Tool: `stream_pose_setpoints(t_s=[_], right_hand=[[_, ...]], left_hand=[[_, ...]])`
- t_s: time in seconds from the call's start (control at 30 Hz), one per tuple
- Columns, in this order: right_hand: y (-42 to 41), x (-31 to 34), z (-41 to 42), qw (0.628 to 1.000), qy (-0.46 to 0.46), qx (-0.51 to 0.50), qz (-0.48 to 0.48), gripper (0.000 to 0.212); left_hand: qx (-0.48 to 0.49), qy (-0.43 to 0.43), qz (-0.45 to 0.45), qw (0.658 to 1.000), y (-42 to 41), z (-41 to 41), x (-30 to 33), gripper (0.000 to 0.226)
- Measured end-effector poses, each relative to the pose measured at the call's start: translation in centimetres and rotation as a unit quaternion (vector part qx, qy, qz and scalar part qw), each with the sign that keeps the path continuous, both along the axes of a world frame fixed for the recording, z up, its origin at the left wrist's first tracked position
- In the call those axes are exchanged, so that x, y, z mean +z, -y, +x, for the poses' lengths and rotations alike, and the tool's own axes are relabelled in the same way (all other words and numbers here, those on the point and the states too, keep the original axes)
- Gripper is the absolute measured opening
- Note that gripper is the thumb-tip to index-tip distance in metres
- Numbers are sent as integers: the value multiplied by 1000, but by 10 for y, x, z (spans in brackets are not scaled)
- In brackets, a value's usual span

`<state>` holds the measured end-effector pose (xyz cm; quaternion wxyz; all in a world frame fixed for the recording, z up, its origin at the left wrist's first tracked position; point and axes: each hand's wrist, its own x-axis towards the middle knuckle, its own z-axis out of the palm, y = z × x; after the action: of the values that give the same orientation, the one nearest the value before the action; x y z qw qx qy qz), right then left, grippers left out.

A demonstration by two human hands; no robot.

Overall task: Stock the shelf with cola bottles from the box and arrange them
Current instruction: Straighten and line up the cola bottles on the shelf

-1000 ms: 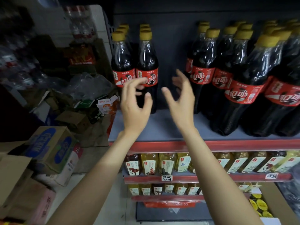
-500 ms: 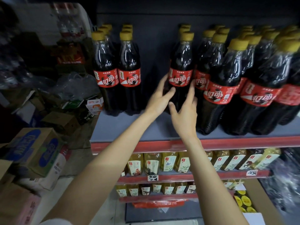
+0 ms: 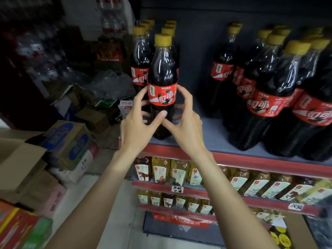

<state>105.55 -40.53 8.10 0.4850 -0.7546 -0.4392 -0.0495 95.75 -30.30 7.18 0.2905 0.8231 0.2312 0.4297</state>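
Top shelf (image 3: 206, 139), grey deck with a red front lip. Largest mass on it: the right-hand block of cola bottles (image 3: 280, 90), several rows deep, yellow caps, red labels, leaning outward in this wide view. Bare deck lies between that block and the left cluster.

Left cluster (image 3: 142, 56): two short files of the same bottles running back toward the rear panel. At the front of the nearer file stands the front bottle (image 3: 162, 83), upright, base on the deck close to the lip, label facing me.

Both hands are on it. My left hand (image 3: 138, 121) curls round its left side, fingers reaching behind the lower body, thumb laid across the front below the label. My right hand (image 3: 186, 121) mirrors this on the right side, fingertips at the label's edge, thumb angled in to meet the other thumb. So the grip is closed round the bottle from both sides; how hard I am pressing I cannot tell.

Step in hand, as I judge it: arranging, not fetching. The bottle is already on the shelf and is being set in line.

Next move calls for: squaring it with the file behind, label outward, base kept clear of the lip, then letting go without tipping it.

Below: lower shelves of tea bottles (image 3: 177, 173). On the floor at left, an open cardboard box (image 3: 19, 164); its contents are hidden.
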Motion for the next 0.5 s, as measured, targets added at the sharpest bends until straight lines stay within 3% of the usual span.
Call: stream_pose_setpoints(t_s=[0.5], right_hand=[[-60,-6,-28,999,17,-4,28,86]], left_hand=[[-25,32,-124,991,-39,-17,-7,67]])
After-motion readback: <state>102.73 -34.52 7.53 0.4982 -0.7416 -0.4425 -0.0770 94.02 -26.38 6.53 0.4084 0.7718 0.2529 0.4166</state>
